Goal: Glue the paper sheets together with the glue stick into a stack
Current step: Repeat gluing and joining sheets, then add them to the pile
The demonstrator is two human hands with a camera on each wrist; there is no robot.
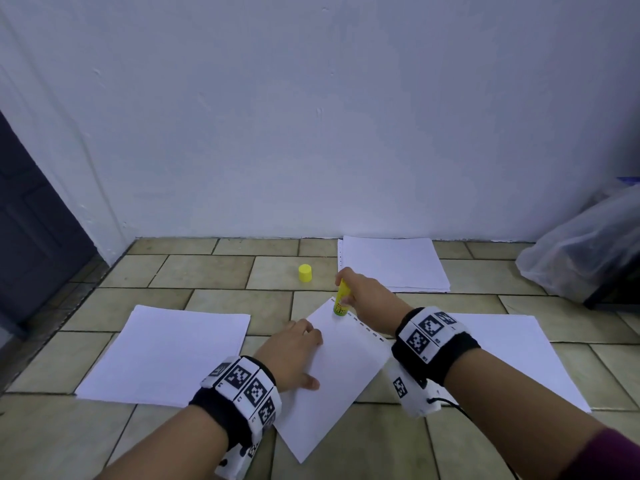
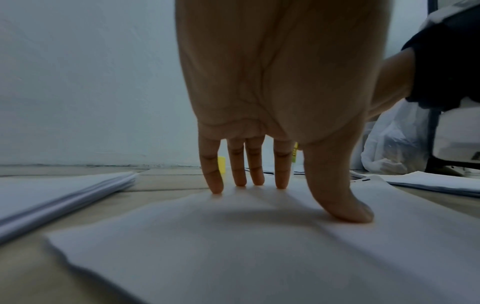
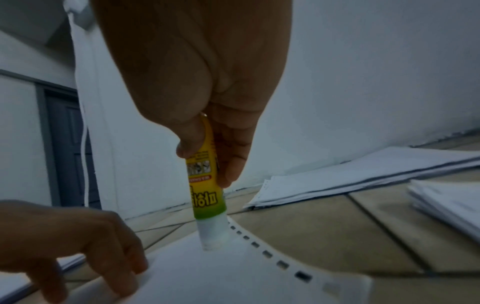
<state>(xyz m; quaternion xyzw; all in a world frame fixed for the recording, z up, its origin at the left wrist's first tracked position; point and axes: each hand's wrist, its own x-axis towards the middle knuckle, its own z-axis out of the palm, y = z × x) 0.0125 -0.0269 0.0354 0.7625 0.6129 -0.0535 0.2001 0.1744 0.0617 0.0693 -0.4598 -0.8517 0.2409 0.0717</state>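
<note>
Low in the centre of the head view, your left hand (image 1: 294,351) lies flat with fingers straight, pressing the tilted paper sheet (image 1: 341,372) to the tiled floor (image 1: 207,271); just above it, your right hand (image 1: 367,292) is curled round the glue stick (image 1: 342,299), its tip on the sheet's upper corner; further up sit the yellow cap (image 1: 305,273) and a paper stack (image 1: 393,263) against the wall (image 1: 311,116).

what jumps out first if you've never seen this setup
The yellow-green glue stick, gripped by the right hand with its tip on the far corner of the centre sheet. The left hand presses that sheet's left edge flat. The yellow cap stands alone on the tiles behind.
</note>
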